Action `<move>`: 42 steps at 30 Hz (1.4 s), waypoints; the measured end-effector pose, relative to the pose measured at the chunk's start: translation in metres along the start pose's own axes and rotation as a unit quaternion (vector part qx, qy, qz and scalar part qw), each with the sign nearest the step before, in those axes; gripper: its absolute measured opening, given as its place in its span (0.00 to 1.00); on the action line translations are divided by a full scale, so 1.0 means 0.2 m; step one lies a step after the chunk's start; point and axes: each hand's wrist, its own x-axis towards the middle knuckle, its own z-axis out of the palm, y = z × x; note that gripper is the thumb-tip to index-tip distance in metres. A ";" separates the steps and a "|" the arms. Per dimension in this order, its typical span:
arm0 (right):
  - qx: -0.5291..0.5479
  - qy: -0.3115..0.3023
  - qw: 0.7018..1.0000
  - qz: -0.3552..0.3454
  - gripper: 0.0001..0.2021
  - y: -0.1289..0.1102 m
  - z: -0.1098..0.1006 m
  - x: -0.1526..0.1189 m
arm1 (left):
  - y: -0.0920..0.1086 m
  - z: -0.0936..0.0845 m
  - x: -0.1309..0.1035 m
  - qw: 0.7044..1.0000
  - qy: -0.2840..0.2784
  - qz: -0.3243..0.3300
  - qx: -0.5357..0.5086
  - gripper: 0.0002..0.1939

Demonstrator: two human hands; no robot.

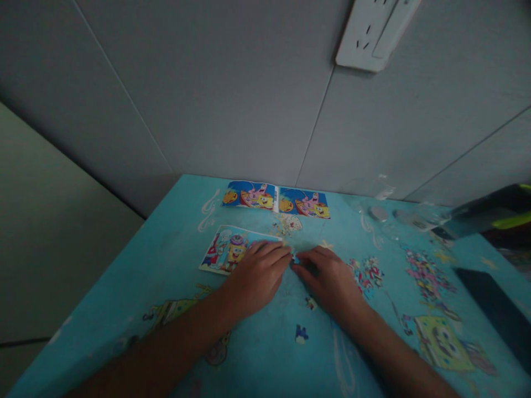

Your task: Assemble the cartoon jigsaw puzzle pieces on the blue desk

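Note:
Both hands meet near the middle of the table. Between their fingertips shows a small blue-and-white jigsaw puzzle piece (pixel 294 257). My right hand (pixel 329 276) pinches it with thumb and forefinger. My left hand (pixel 259 276) is closed, its fingertips at the piece's left side, and it covers the right part of a cartoon picture card (pixel 222 251). Closer to me lie a dark blue puzzle piece (pixel 301 334) and a small multicoloured piece (pixel 311 303). A pile of loose puzzle pieces (pixel 369 275) lies just right of my right hand.
A larger pile of pieces (pixel 429 276) lies farther right, beside a dark flat slab (pixel 495 312). Two blue cartoon pictures (pixel 251 195) lie by the wall. Clear plastic bottles (pixel 423 215) lie at the back right. A power socket (pixel 375 36) is on the wall above.

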 end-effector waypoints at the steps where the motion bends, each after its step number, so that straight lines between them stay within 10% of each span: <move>1: 0.007 -0.001 1.000 -0.003 0.08 0.01 0.00 0.00 | 0.00 0.00 0.00 1.000 -0.001 0.001 0.001 0.18; 17: 0.085 0.006 0.981 -0.175 0.15 0.11 0.00 0.03 | 0.00 0.00 0.00 1.000 0.000 0.007 0.010 0.18; 42: 0.003 0.030 0.999 -0.043 0.11 0.11 -0.01 0.01 | -0.01 -0.01 0.00 1.000 -0.004 0.004 -0.002 0.21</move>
